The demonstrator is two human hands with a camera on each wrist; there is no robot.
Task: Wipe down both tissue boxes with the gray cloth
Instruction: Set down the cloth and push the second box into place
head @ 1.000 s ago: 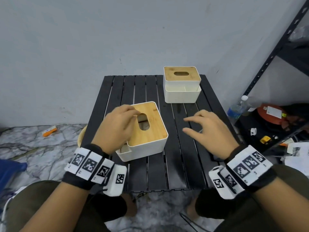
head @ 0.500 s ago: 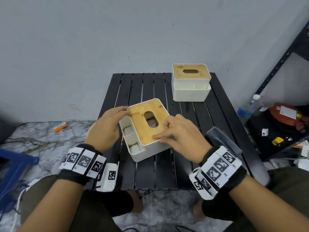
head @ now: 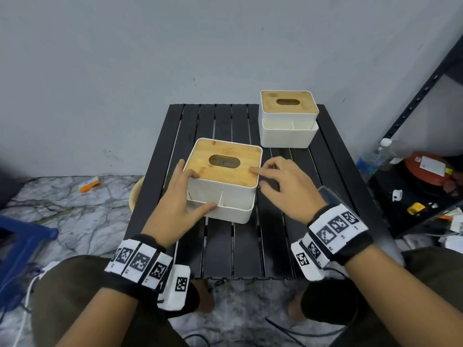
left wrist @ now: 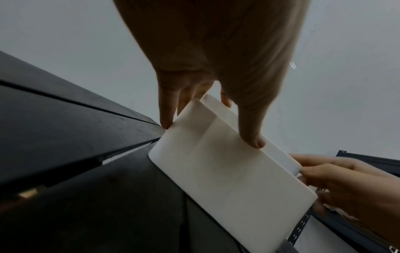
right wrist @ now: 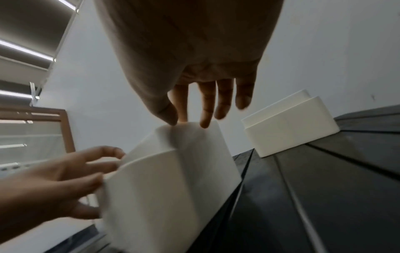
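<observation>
Head view shows my left hand (head: 179,209) and right hand (head: 283,186) bracing the near tissue box (head: 223,181) mid-desk (head: 273,246), fingers spread, clamping nothing; I fear it skidding, the gray cloth (head: 328,196) lying unheld behind my right wrist

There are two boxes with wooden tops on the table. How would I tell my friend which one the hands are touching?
Start at the black slatted table against the gray wall. Two white tissue boxes with wooden lids sit on it; the far tissue box stands alone near the wall. The near tissue box has the left hand and right hand on its sides.
</observation>
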